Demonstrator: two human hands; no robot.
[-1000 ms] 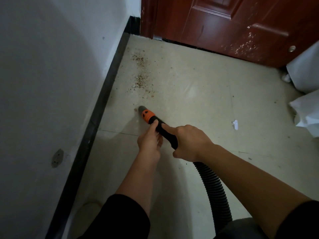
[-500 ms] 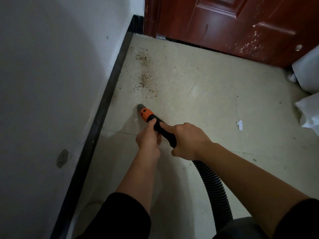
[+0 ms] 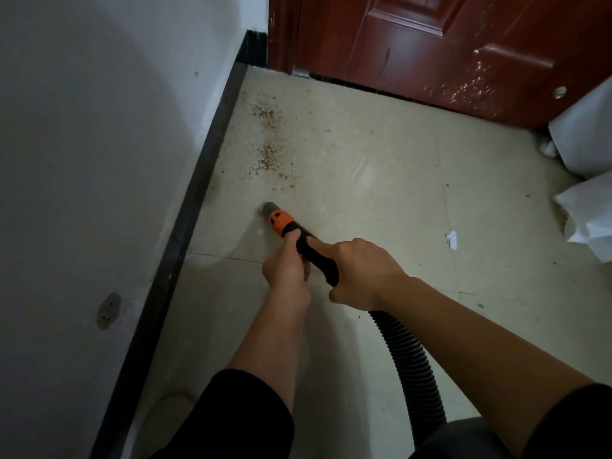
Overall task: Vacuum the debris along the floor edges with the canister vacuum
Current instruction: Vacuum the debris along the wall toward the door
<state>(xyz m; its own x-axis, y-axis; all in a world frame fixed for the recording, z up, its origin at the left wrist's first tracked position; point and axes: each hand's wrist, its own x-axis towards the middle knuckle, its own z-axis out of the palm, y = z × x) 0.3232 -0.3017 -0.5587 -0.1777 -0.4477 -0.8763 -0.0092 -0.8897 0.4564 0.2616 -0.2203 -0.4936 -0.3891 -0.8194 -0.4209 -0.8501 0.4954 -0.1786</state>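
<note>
While the left hand and right hand are both curling tight around the black handle of the vacuum hose, its orange-collared nozzle is pointing down at the floor near the baseboard, just short of the brown debris lying toward the door.

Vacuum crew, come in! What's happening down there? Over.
On the nozzle: left hand and right hand, both gripping. Tip at floor, just short of the debris beside the baseboard. Nothing between them.
</note>
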